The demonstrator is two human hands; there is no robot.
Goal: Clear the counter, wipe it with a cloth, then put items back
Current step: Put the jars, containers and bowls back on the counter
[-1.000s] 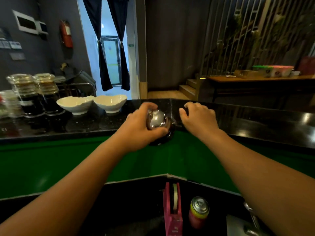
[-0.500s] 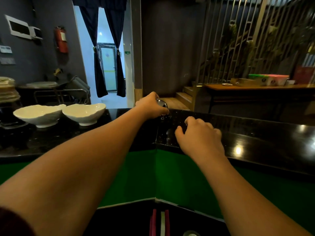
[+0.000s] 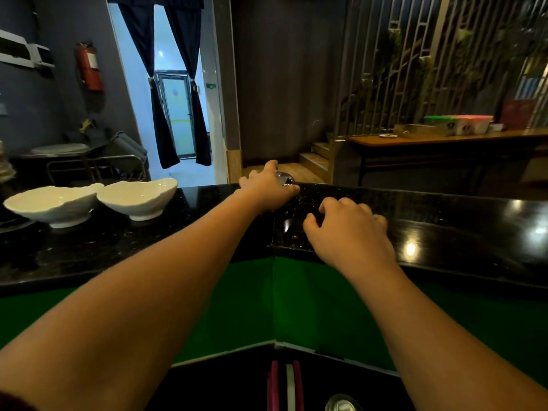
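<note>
The left hand [image 3: 268,188] is extended to the far edge of the black surface [image 3: 444,232], fingers wrapped over a shiny domed metal object [image 3: 285,178], probably a call bell; only a sliver of chrome shows past the knuckles. Whether its base sits on the surface or is just above it cannot be told. The right hand [image 3: 350,232] is nearer the body, empty, fingers loosely curled, fingertips resting on or just over the surface beside the corner seam.

Relation governing the next move: the domed object lies ahead and to the left of the right hand, at the corner where the two runs of the surface meet. The left hand is plainly the nearer, being on it. The object is round, so no long axis or pointing direction can be assigned; its dome appears to face upward.

Two white bowls [image 3: 98,200] stand touching one another, well to the left.

Judgement: this is the putting-back stage, with the object being set at the corner.
</note>
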